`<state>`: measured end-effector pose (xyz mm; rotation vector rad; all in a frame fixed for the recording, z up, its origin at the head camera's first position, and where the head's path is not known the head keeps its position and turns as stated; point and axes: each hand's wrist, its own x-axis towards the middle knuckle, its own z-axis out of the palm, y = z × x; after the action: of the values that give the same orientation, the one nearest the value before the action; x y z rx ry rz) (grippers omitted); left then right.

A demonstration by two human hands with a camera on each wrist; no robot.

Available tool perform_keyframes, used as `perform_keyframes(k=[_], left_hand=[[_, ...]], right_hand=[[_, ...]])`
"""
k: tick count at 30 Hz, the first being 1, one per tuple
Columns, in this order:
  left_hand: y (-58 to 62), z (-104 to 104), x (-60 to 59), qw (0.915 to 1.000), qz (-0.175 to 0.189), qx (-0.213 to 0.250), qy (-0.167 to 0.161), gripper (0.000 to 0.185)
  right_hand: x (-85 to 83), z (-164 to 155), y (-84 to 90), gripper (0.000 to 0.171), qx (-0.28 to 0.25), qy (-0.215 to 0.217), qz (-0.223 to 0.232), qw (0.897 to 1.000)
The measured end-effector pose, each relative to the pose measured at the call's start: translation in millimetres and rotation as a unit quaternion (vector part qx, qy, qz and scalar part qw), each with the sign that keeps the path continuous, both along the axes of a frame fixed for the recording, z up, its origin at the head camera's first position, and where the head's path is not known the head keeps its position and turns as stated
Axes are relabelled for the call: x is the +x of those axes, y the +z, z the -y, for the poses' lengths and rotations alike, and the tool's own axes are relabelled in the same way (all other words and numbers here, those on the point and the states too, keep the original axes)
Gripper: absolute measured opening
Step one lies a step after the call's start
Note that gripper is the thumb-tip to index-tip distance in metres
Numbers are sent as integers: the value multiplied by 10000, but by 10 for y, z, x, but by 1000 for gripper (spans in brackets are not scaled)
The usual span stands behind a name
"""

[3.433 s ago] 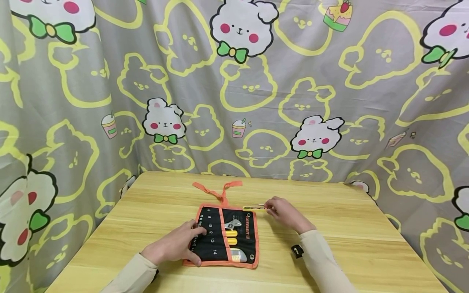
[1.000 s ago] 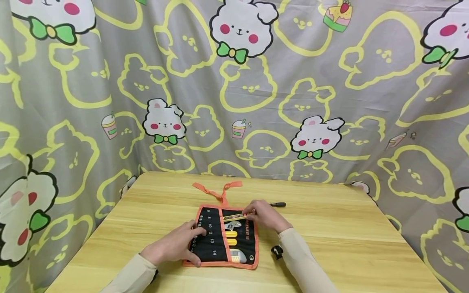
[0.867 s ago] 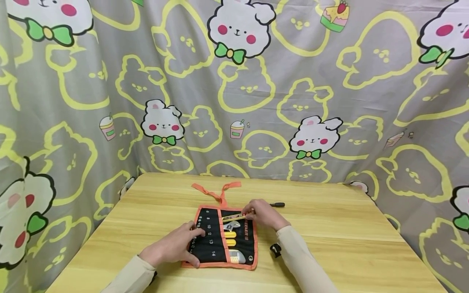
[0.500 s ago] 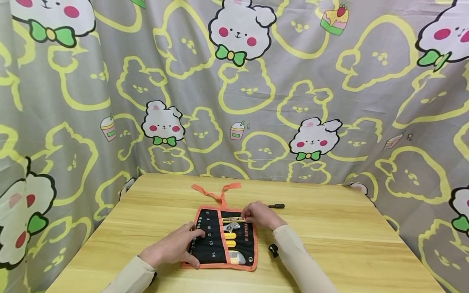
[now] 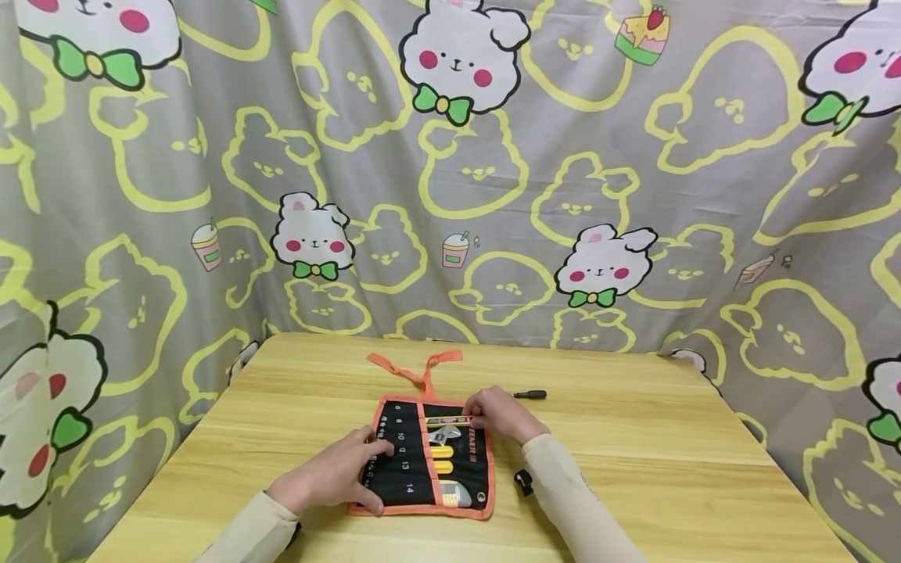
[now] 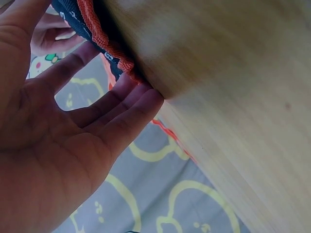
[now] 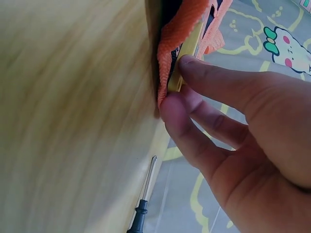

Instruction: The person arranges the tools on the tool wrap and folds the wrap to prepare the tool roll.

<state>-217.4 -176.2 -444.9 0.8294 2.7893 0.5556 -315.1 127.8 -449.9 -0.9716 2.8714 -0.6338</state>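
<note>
A black tool roll (image 5: 422,494) with orange edging and printed sizes lies unrolled on the table. My left hand (image 5: 332,473) rests along its left edge, fingers relaxed; in the left wrist view the fingertips touch the orange trim (image 6: 119,56). At the roll's upper right, my right hand (image 5: 503,416) pinches the end of a narrow, flat yellow strip (image 5: 446,422) with a dark printed label. Thumb and forefinger grip it in the right wrist view, close to the edging. The strip's other end reaches the pocket seam. Below it sit an adjustable wrench (image 5: 445,435), two yellow handles (image 5: 442,453) and a utility knife (image 5: 454,494).
A black-handled screwdriver (image 5: 533,395) lies on the wooden table (image 5: 669,453) just beyond my right hand. Orange tie straps (image 5: 426,377) spread out behind the roll. A patterned grey curtain (image 5: 394,180) hangs around the table's back and sides.
My right hand has brought the yellow strip left and down from the roll's top right corner, then laid it flatter at the top pocket. The screwdriver has come into sight. My left hand stays put.
</note>
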Motion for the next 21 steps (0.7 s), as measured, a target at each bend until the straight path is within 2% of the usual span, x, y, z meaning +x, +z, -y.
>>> perform_keyframes(k=[16, 21], left_hand=[[10, -7, -5, 10000, -12, -9, 34, 76], [11, -13, -4, 10000, 18, -4, 24, 75]], right_hand=[[-7, 21, 21, 12, -11, 175, -12, 9998], [10, -11, 5, 12, 333, 311, -254, 9986]])
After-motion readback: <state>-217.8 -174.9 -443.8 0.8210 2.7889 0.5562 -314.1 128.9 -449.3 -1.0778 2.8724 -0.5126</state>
